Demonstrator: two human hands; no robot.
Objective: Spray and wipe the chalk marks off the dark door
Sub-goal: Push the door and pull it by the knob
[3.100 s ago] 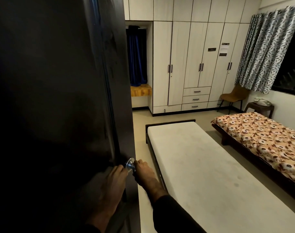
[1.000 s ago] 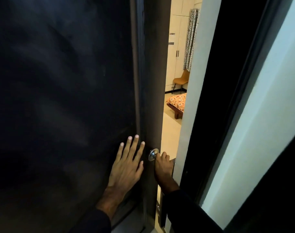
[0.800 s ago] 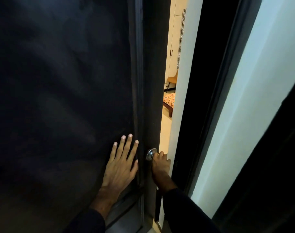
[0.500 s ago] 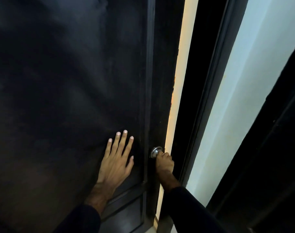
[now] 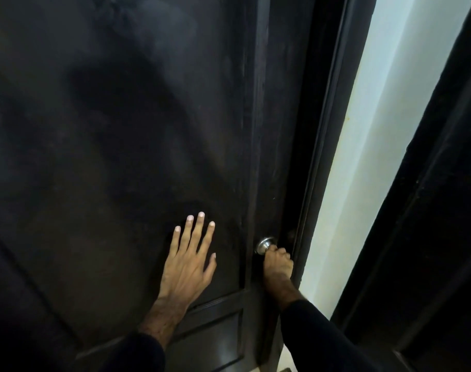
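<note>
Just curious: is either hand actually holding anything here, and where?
The right hand grips the round metal knob from below; the left hand only lies flat on the dark door.

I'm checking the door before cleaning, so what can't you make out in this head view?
- Chalk marks: door panel too dim and smeary to tell marks from sheen.
- Knob: partly covered by the right hand gripping it.
- Latch: hidden in shadow at the frame.
- Spray and cloth: none in view.
- Left hand palm: pressed flat to the door, unseen.
</note>
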